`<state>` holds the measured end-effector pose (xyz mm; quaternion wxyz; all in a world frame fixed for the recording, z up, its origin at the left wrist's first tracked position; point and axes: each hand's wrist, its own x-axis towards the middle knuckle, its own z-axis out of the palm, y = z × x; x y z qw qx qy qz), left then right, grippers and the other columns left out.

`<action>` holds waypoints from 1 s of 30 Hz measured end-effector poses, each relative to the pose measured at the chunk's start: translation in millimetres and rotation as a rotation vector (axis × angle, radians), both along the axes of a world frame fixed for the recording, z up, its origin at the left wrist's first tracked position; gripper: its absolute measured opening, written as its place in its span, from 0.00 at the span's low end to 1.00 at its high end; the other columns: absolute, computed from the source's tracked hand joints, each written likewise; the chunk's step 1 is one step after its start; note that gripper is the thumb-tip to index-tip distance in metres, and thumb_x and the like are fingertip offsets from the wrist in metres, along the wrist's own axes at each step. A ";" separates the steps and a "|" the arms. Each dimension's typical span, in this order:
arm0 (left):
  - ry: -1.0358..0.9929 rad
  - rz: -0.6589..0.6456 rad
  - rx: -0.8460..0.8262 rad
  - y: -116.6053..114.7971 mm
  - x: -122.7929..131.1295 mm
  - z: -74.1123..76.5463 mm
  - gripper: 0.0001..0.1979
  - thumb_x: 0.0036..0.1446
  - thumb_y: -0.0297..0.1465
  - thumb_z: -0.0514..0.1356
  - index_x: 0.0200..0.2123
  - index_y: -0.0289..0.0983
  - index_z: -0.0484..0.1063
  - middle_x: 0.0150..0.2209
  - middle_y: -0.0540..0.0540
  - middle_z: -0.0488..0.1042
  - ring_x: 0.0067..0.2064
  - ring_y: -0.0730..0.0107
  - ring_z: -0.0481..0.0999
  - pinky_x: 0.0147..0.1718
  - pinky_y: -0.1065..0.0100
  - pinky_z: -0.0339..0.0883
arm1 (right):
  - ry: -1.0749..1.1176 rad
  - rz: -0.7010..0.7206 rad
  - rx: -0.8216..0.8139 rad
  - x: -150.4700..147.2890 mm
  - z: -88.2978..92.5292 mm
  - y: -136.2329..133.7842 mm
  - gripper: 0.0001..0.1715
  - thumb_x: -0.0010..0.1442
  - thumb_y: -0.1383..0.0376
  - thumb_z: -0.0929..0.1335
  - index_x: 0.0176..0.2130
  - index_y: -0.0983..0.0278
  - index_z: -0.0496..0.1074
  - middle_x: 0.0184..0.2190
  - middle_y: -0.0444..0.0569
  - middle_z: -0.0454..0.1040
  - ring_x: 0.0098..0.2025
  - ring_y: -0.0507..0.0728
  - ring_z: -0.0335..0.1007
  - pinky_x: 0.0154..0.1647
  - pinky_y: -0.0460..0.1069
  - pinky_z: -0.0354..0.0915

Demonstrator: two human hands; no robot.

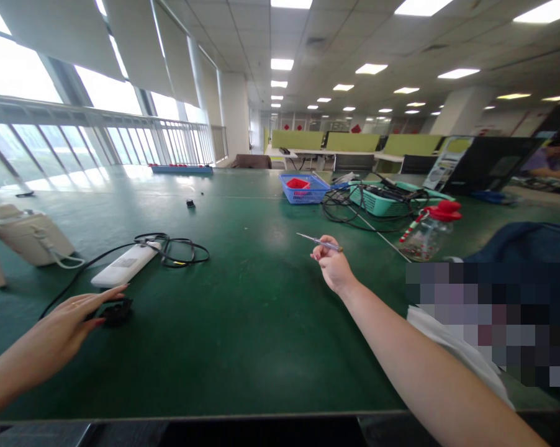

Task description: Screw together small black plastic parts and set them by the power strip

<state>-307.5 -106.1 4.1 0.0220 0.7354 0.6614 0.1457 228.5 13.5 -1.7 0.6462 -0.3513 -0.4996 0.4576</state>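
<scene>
Before us spread the green worktop, which carried everything we handled. At its far right stood a large dark panel. In front of that we saw a green basket, heaped with tangled black cables, and a blue basket just to its left with something red inside. A beige container with a looped strap stood at the far left, and a clear jar with a red lid stood near the green basket. A white power strip lay just beyond our left hand, its black cord looped at the far end. That hand pinched a black part between fingers and thumb; we could not tell whether the part also rested on the worktop. Our right hand was closed around a slim screwdriver, its tip pointing left. Farther off lay a small black piece.
</scene>
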 end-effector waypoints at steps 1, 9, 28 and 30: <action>-0.002 -0.007 -0.009 0.2 -3.4 -0.4 0.28 0.56 0.39 0.50 0.60 0.42 0.63 0.58 0.46 0.71 0.57 0.55 0.70 0.61 0.56 0.58 | 0.009 0.011 -0.002 -0.4 0.4 -0.7 0.30 0.31 0.74 0.61 0.38 0.57 0.59 0.20 0.34 0.62 0.27 0.51 0.60 0.38 0.49 0.59; -0.096 -0.023 -0.154 5.8 -11.3 -2.4 0.30 0.53 0.43 0.55 0.60 0.46 0.65 0.61 0.53 0.69 0.60 0.54 0.69 0.62 0.55 0.58 | 0.001 -0.013 -0.001 0.7 2.2 -2.1 0.29 0.31 0.73 0.61 0.38 0.57 0.60 0.20 0.35 0.63 0.26 0.53 0.60 0.35 0.50 0.60; -0.049 -0.536 -0.008 69.1 279.0 32.4 0.19 0.53 0.35 0.61 0.50 0.44 0.74 0.44 0.42 0.79 0.45 0.57 0.77 0.46 0.61 0.68 | -0.015 0.008 -0.019 -12.9 5.2 -11.0 0.31 0.44 0.62 0.75 0.42 0.55 0.57 0.34 0.40 0.75 0.36 0.54 0.71 0.38 0.50 0.65; -0.036 -0.571 -0.004 80.4 301.4 29.6 0.18 0.53 0.33 0.61 0.49 0.44 0.75 0.43 0.42 0.79 0.45 0.57 0.77 0.45 0.61 0.67 | -0.063 -0.005 -0.004 -15.0 2.8 -9.6 0.32 0.44 0.60 0.75 0.43 0.55 0.56 0.33 0.40 0.74 0.34 0.53 0.69 0.36 0.49 0.64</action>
